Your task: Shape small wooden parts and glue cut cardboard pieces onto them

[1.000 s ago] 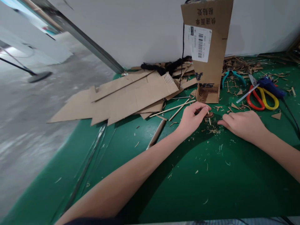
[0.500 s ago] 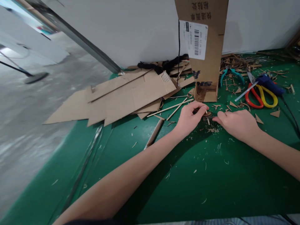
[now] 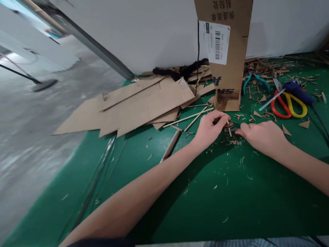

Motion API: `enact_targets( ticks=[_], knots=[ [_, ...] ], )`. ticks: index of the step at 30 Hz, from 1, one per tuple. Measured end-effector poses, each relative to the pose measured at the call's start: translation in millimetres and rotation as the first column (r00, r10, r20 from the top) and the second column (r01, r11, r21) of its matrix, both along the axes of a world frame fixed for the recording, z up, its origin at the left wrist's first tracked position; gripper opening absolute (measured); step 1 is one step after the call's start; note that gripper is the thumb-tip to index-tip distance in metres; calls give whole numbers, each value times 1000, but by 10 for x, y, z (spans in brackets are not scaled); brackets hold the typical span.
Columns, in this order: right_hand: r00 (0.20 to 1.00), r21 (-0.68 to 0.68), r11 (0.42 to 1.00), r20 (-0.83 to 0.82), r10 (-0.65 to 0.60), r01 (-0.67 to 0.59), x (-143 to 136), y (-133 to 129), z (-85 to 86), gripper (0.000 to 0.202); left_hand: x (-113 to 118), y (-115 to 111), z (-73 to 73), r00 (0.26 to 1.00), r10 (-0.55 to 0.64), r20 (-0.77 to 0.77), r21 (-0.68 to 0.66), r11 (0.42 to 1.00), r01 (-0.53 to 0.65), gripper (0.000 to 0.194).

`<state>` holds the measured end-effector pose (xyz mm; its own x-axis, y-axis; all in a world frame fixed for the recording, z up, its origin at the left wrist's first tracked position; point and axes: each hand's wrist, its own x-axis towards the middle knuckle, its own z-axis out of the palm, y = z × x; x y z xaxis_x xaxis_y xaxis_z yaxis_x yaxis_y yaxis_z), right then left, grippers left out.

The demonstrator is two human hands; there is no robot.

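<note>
My left hand is closed in a pinch round a short thin wooden stick, whose lower end points down toward the green table. A small round brown piece lies beside its fingertips. To the right, my right hand is closed on a small thin blade-like tool that reaches to the stick; most of the tool is hidden in the fist. Pale shavings lie below the fingertips.
Flat cardboard sheets lie at the left back, with thin sticks beside them. Behind my hands stands a tall cardboard piece. Teal pliers, red-and-yellow scissors and a blue glue gun lie at the right.
The whole view has shifted slightly, so objects appear a little farther right. Both hands keep their grips, and a little more of the stick's lower end shows between them.
</note>
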<state>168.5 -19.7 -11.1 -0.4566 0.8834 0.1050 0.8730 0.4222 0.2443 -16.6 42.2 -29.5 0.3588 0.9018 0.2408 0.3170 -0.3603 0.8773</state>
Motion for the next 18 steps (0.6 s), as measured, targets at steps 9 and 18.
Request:
enact_targets(
  ticks=[9,18],
  knots=[
    [1000,-29,999,5,24,-24,2,-16,11,44,10,-22,24,1000,-3,8,3,1000,3,17],
    [995,176,982,-60,85,-73,56,-57,-65,49,9,-22,33,1000,-4,-5,6,1000,4,18]
  ],
)
